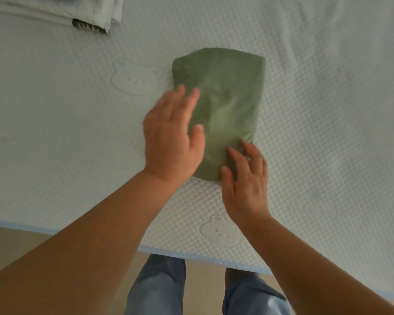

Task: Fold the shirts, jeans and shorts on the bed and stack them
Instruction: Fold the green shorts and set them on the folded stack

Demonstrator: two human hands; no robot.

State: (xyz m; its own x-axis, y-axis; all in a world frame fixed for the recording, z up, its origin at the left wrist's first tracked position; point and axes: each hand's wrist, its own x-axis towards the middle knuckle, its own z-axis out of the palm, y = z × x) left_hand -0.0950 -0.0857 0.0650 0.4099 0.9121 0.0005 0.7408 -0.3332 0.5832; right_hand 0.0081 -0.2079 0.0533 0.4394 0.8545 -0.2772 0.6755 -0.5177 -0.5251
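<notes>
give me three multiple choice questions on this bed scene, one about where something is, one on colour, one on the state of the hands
1. Where is the pale folded stack?
A. far left corner of the bed
B. beside the right hand
C. on the floor

2. What colour is the folded garment under the hands?
A. red
B. green
C. black

3. How are the hands?
A. both clenched in fists
B. both flat, fingers straight
C. both lifted clear

Answers:
1 A, the pale folded stack lies top left on the bed.
2 B, the folded garment is olive green.
3 B, the left hand and right hand rest open on it.
</notes>
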